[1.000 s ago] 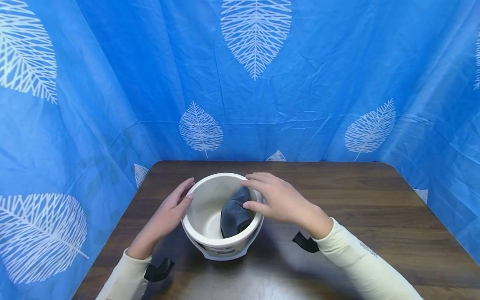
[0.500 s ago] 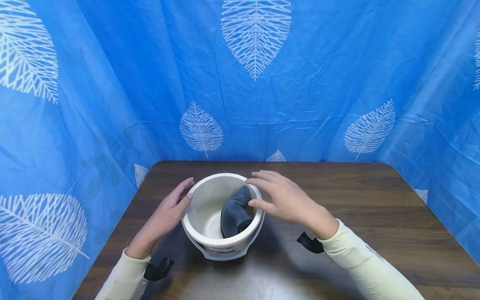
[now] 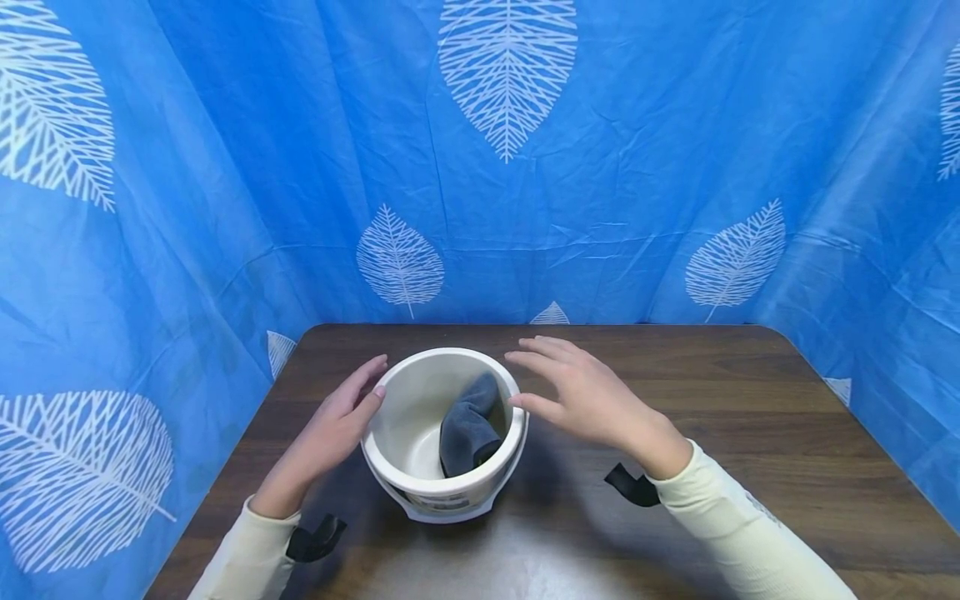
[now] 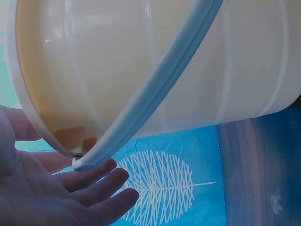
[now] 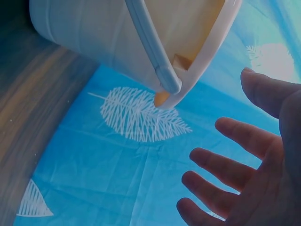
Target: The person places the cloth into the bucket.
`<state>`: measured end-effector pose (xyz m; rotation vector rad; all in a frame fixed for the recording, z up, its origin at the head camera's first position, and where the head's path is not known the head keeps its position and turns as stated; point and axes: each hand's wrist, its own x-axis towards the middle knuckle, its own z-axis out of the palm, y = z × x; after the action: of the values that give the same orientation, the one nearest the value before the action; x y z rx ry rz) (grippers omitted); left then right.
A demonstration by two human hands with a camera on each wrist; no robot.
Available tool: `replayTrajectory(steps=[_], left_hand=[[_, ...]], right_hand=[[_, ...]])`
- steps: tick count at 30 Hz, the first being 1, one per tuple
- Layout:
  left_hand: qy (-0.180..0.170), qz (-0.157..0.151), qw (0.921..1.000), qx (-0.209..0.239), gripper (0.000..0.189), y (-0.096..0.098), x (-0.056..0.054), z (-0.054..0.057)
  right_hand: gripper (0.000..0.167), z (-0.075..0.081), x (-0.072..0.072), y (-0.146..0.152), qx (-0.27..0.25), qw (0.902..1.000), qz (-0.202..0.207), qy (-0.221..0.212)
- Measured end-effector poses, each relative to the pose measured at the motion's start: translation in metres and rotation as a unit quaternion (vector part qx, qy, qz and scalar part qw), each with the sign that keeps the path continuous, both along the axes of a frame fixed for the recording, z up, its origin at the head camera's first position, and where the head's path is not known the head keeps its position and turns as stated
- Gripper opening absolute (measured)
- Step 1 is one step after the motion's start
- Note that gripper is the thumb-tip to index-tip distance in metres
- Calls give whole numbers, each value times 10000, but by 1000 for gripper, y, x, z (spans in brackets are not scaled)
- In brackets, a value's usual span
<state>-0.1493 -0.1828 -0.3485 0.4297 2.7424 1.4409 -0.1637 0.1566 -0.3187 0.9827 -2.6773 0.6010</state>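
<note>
A white plastic bucket (image 3: pixel 408 396) stands upright on the table, its pale handle (image 4: pixel 155 89) folded down along the front side. Inside it, leaning on the right wall, lies a dark grey cloth item (image 3: pixel 468 421), bent over and soft-looking. My left hand (image 3: pixel 337 425) is at the bucket's left rim with relaxed fingers; the left wrist view has the thumb and fingers around the rim by the handle's pivot. My right hand (image 3: pixel 592 396) hovers off the right rim, fingers spread, holding nothing; a gap shows between it and the bucket in the right wrist view.
The dark wood table (image 3: pixel 712 400) stretches far to the right of the bucket. Blue curtains (image 3: pixel 600 167) with white leaf prints hang behind it and on both sides. A black strap (image 3: pixel 633 485) sticks out near the right wrist, another black strap (image 3: pixel 318 540) near the left.
My right hand has moved right, away from the bucket's rim, uncovering more of it. The left hand, the bucket and the grey cloth item have stayed in place.
</note>
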Motion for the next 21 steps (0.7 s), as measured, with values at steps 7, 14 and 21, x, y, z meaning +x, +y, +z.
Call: replayTrajectory(steps=[7,14,21], left_hand=[[12,21,9998,-185,54,1,0,3],[50,82,9991,-404,55,1,1,4],[-19,166,9983,-558,57,1,0,6]], right_hand=[[56,0,0,7,-18,9999,-127,6],[58,0,0,12,30,9998,-183,-72],[60,1,-1,17,64,9995,-261,-152]])
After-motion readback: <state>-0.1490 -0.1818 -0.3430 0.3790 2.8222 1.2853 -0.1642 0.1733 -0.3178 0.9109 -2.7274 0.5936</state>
